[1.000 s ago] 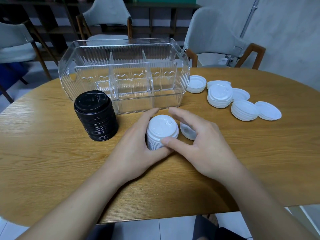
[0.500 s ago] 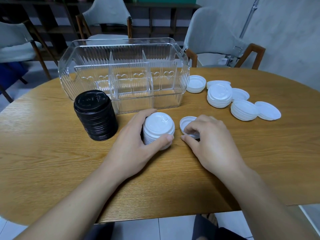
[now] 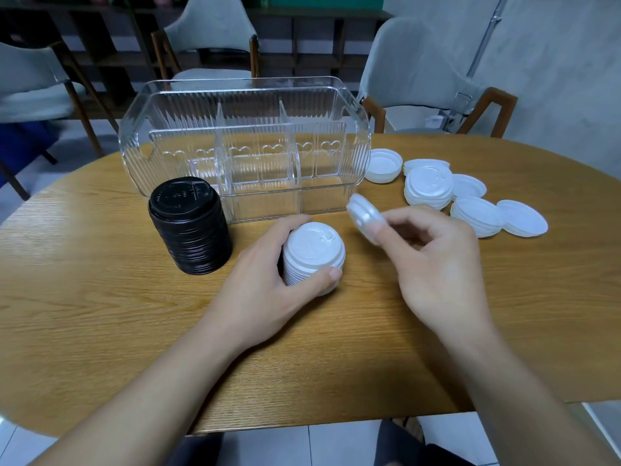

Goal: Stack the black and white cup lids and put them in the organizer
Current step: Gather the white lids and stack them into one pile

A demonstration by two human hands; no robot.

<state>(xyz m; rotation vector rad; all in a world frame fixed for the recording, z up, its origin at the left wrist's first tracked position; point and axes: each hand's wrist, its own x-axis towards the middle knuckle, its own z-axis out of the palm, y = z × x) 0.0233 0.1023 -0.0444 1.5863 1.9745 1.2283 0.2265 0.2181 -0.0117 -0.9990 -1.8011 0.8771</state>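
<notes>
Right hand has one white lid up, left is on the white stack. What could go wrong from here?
1. The right hand pinches the single white lid only at its edge, tilted; it may slip or land crooked on the white stack.
2. The left hand grips that stack from the side; a hard press down could skew it.
3. The black stack stands tall close by the left hand; an elbow shift might topple it.

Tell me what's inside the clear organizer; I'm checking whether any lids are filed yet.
No lids show through the clear organizer; its compartments look empty. The black lid stack hides part of its front left corner.
</notes>
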